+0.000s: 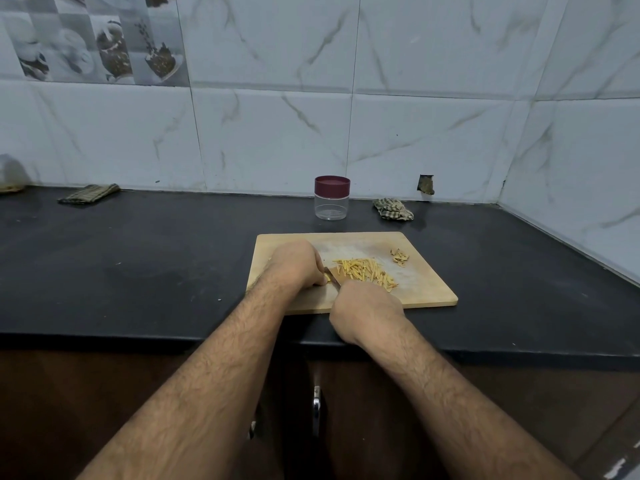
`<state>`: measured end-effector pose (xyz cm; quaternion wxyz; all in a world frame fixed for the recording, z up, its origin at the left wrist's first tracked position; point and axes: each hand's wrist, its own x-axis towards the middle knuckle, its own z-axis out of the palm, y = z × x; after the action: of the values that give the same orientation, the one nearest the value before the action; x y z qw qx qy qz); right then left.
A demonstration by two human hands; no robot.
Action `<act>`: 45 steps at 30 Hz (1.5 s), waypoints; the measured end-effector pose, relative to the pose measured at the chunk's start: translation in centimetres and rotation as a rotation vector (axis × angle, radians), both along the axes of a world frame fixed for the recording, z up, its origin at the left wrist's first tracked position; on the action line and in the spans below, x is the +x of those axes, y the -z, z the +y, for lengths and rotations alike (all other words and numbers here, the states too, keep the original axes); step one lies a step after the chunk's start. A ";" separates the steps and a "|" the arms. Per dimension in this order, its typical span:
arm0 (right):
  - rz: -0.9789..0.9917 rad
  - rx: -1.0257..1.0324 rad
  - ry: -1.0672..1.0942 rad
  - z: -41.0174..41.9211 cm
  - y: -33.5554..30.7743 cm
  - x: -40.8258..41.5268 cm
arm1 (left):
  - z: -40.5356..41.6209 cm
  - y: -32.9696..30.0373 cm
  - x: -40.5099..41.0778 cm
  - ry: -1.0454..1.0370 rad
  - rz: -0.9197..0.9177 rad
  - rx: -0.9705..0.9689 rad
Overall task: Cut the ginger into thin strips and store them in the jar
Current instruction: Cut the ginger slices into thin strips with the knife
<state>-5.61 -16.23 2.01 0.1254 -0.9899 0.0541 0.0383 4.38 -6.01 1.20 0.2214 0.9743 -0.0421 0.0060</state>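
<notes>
Cutting is under way on the wooden cutting board [426, 292], which I take as the reference for all positions. The left hand [294, 263] sits on the board's left half, fingers curled down over a small remaining piece of ginger [325, 279], pinning it in its grip. The right hand [363, 306] is at the board's near edge, clenched around the handle of a knife [333, 276]; only a short stretch of blade shows between the two hands, and the handle itself is hidden.

A pile of ginger strips [363, 270] lies at the board's centre, just right of the blade. A few peel scraps [399, 257] lie toward the far right corner, apart from the pile. The jar [331, 198] stands on the dark surface [138, 258] just behind the board's far edge, its maroon lid on and nothing visible inside.

Risks, as judged: the held piece is small and the blade is working right beside the left fingertips, so a slip could nick them. The strips are loose, so careless gathering could scatter them off the board or mix in peel. The lid must come off before filling.

A folded cloth [88, 194] lies far left of the board and a crumpled cloth [393, 209] behind its right corner. No brand, label or legible writing is visible on anything.
</notes>
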 end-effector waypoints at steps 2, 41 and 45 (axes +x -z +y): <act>0.000 -0.011 -0.007 0.0 0.0 0.0 | 0.0 0.0 0.0 -0.002 -0.001 0.002; 0.022 -0.033 -0.023 0.2 -0.5 -0.4 | 0.4 0.9 0.3 -0.003 -0.043 -0.044; 0.042 -0.064 -0.029 0.8 -0.8 -0.2 | 0.4 1.0 0.2 -0.005 -0.043 -0.053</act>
<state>-5.82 -15.45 2.85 0.0919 -0.9930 0.0436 0.0592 4.59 -5.60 0.21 0.2462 0.9678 -0.0443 0.0288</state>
